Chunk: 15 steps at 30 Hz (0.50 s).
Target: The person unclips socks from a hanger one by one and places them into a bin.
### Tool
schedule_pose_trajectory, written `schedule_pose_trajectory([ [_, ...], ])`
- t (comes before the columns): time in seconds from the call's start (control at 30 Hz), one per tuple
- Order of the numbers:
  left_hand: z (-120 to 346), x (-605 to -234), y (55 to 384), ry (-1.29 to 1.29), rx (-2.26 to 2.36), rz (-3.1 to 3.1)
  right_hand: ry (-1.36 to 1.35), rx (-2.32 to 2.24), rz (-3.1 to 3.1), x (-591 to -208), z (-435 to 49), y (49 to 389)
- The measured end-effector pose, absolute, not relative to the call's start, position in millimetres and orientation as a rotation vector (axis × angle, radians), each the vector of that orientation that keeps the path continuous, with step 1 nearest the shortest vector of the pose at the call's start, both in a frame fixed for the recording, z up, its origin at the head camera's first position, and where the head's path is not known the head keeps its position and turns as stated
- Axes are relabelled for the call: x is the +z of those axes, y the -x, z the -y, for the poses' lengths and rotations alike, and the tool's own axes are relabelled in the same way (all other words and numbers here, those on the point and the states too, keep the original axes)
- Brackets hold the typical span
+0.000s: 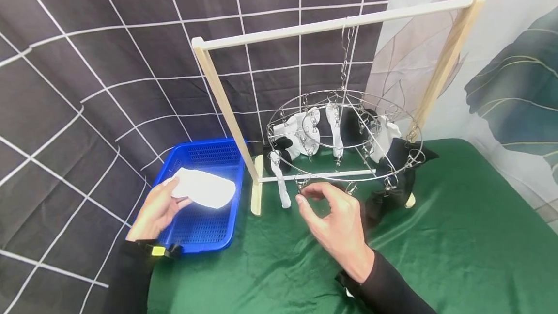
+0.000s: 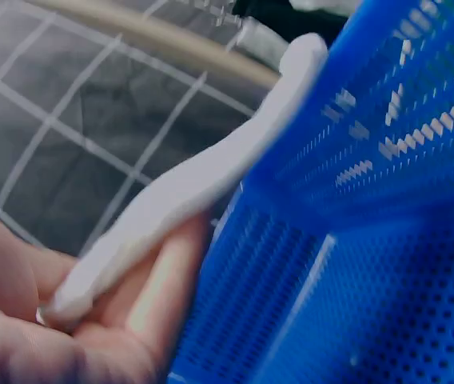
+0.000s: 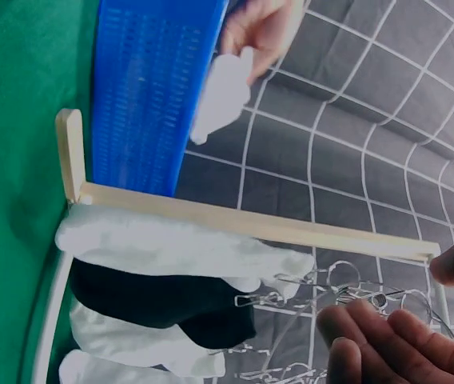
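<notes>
Over the blue basket (image 1: 198, 246), my left hand (image 1: 159, 207) pinches one end of a flat white sock (image 1: 205, 188). The left wrist view shows the sock (image 2: 187, 184) edge-on, between thumb and fingers. My right hand (image 1: 337, 217) is at the front rim of a round metal clip hanger (image 1: 322, 177), its thumb and fingertips apart beside a metal clip (image 1: 301, 185). In the right wrist view, the right hand's fingers (image 3: 395, 344) curve loosely near the wire, with nothing gripped between them and the thumb.
White and black socks hang from the hanger, among them a narrow white sock (image 1: 280, 178) and a black sock (image 1: 394, 164). The hanger hangs by a chain from a wooden rack (image 1: 340, 23). Green cloth (image 1: 279, 265) covers the table; a dark gridded curtain (image 1: 144, 62) stands behind.
</notes>
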<state>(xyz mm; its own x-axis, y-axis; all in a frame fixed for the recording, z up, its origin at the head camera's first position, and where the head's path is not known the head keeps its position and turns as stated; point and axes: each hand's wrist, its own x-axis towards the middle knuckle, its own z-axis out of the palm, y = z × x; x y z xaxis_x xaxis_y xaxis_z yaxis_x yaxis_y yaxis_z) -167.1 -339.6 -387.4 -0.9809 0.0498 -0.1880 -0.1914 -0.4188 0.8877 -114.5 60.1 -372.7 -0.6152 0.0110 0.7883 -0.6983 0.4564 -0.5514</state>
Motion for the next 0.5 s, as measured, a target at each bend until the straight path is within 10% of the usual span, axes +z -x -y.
schedule_pose_trajectory([
  [0.5,375,-385,169,0.451,2.205,-1.756,-0.575,1.185,1.990,-376,-59,112],
])
